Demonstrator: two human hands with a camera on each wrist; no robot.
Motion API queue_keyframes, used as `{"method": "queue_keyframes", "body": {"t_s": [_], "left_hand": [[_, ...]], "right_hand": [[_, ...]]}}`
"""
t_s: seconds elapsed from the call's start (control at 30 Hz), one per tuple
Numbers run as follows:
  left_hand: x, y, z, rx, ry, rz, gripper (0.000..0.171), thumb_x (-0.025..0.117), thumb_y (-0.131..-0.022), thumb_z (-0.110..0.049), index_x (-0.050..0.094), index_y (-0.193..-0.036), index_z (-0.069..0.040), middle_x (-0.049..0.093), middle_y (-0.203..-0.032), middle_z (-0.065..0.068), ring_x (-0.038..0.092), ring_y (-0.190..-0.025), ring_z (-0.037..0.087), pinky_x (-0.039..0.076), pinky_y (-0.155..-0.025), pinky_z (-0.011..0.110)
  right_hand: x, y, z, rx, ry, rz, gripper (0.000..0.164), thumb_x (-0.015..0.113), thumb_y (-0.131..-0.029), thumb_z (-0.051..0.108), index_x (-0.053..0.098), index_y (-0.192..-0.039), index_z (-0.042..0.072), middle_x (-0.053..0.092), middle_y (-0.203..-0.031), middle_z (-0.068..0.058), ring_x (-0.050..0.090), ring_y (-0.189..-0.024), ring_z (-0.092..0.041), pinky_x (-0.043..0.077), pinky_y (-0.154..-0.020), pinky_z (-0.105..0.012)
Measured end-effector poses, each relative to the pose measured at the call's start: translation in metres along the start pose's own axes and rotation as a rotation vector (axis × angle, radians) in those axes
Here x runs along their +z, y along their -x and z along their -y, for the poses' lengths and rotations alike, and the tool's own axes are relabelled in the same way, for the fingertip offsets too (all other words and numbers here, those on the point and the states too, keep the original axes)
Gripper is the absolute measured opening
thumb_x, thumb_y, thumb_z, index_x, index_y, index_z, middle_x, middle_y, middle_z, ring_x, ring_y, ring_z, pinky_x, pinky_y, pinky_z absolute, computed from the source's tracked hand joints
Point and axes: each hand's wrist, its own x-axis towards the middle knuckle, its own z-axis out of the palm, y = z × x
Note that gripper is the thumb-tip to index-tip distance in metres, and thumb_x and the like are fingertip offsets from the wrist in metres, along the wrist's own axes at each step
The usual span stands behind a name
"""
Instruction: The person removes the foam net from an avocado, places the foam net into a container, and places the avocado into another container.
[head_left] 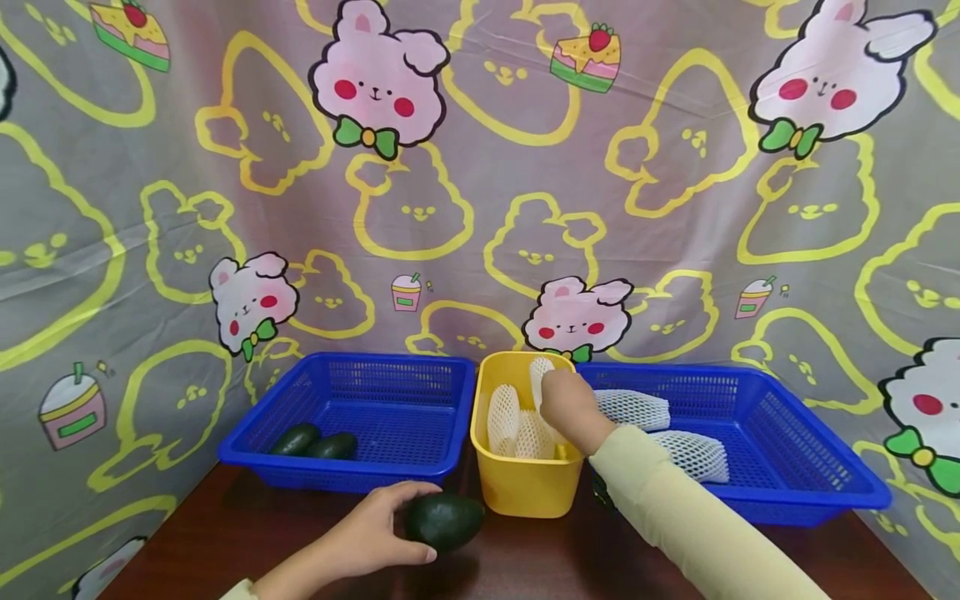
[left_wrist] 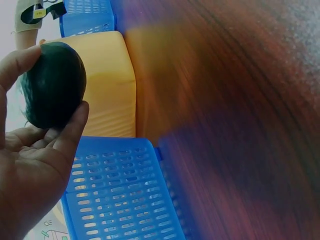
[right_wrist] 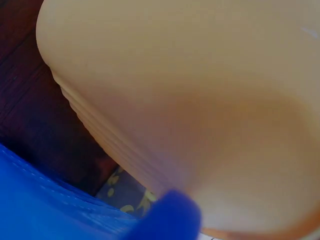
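Observation:
A dark green avocado (head_left: 444, 522) is gripped in my left hand (head_left: 378, 533), above the table in front of the yellow bin. In the left wrist view, thumb and fingers curl round the avocado (left_wrist: 55, 85). My right hand (head_left: 572, 408) reaches over the yellow bin (head_left: 528, 487) and pinches a white foam net sleeve (head_left: 540, 375). Other white foam net sleeves (head_left: 504, 421) stand inside the bin. The right wrist view shows mostly the bin's wall (right_wrist: 175, 100); the right hand is out of that view.
The left blue basket (head_left: 397, 421) holds two avocados (head_left: 333, 447). In the right blue basket (head_left: 780, 450) lie foam-netted pieces (head_left: 693, 456), partly behind the right sleeve. Everything stands on a dark wooden table (head_left: 180, 542), with a patterned cloth (head_left: 480, 167) hanging behind.

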Motion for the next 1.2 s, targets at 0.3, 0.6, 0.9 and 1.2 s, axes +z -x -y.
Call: {"method": "queue_keyframes", "body": {"t_s": [0.3,0.6,0.9,1.2], "left_hand": [[0.002,0.0,0.002,0.002,0.005,-0.007,0.06,0.084,-0.072,-0.017,0.058,-0.125,-0.004,0.061,-0.116,0.009,0.062,-0.093,0.01,0.053,-0.073,0.026],[0.003,0.001,0.007,0.005,-0.035,-0.014,0.06,0.084,-0.073,-0.021,0.059,-0.124,-0.002,0.062,-0.116,0.009,0.063,-0.094,0.01,0.052,-0.076,0.026],[0.002,0.001,0.007,0.004,0.044,0.008,0.06,0.083,-0.073,-0.014,0.057,-0.126,-0.001,0.061,-0.116,0.01,0.063,-0.094,0.01,0.054,-0.073,0.026],[0.003,0.0,0.005,-0.004,0.048,0.012,0.06,0.083,-0.073,-0.013,0.057,-0.126,0.0,0.06,-0.116,0.01,0.063,-0.093,0.01,0.054,-0.073,0.025]], "right_hand": [[0.013,-0.008,0.004,0.056,0.048,0.034,0.003,0.062,-0.09,0.001,0.064,-0.092,-0.001,0.063,-0.083,-0.012,0.063,-0.074,-0.025,0.056,-0.072,-0.043],[0.023,-0.01,0.007,0.088,0.08,0.07,0.012,0.053,-0.094,0.0,0.064,-0.088,0.0,0.063,-0.086,-0.014,0.065,-0.079,-0.03,0.056,-0.064,-0.046],[0.023,-0.009,0.006,0.055,0.081,0.09,0.006,0.062,-0.09,0.005,0.064,-0.088,0.0,0.064,-0.084,-0.013,0.064,-0.078,-0.029,0.056,-0.065,-0.045],[0.018,-0.007,0.008,0.049,0.075,0.113,0.019,0.072,-0.086,0.02,0.064,-0.086,0.003,0.062,-0.082,-0.01,0.061,-0.076,-0.025,0.056,-0.066,-0.042]]}}
